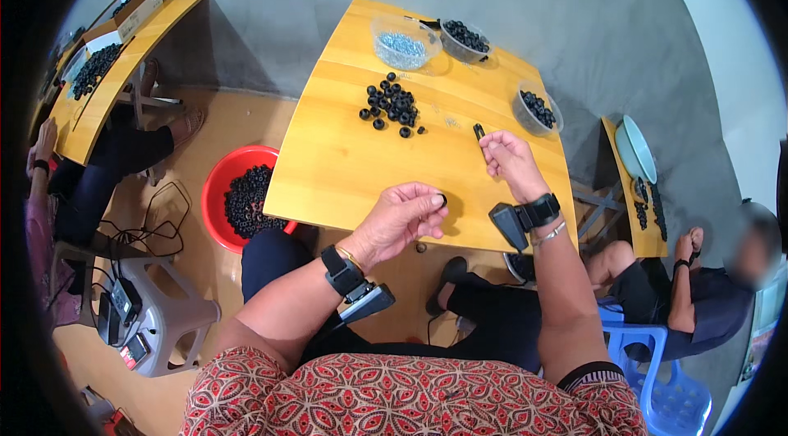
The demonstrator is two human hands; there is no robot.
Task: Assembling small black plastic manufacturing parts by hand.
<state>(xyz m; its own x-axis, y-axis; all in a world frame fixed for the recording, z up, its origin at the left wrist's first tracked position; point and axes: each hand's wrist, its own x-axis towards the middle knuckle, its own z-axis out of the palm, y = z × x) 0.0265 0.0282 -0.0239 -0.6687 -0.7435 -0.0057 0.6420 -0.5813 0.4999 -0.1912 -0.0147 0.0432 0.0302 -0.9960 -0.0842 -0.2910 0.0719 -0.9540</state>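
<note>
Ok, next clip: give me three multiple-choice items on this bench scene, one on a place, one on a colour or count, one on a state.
1. Where is the loose pile of black rings?
A. On the wooden table, in front of the clear bowls
B. On the floor under the table
C. In the person's lap

2. What colour is the basin of black rings on the floor?
A. Blue
B. Red
C. White

3. What is the left hand doing?
A. Lying flat and empty on the table
B. Pinching a small black ring at its fingertips
C. Reaching into a bowl

Answers:
1 A: the pile lies on the tabletop near the bowl of bluish parts.
2 B: the basin's rim is bright red.
3 B: a black ring shows between thumb and fingers, while the right hand holds a thin black tool.
</note>
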